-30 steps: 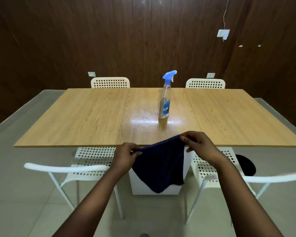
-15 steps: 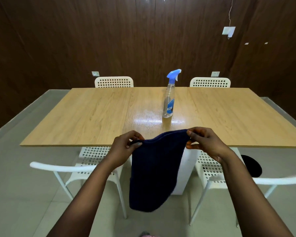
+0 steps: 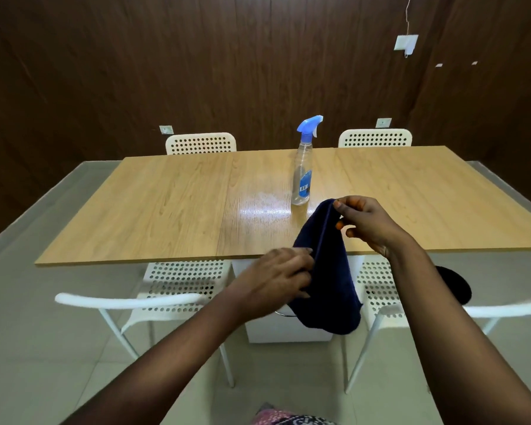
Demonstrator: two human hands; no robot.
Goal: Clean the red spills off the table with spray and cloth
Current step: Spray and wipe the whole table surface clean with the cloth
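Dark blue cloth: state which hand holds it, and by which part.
Both. The right hand pinches the dark blue cloth at its top edge; the left hand grips its left side, lower down.

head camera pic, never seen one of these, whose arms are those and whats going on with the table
The camera sits on a person's head, looking forward and down, so the two arms are that person's own. No robot here. The right hand pinches the top of a dark blue cloth, which hangs in front of the table. The left hand grips the cloth lower down. On the table stands a spray bottle beside a shiny wet patch. I see no red spills. White chairs surround it.
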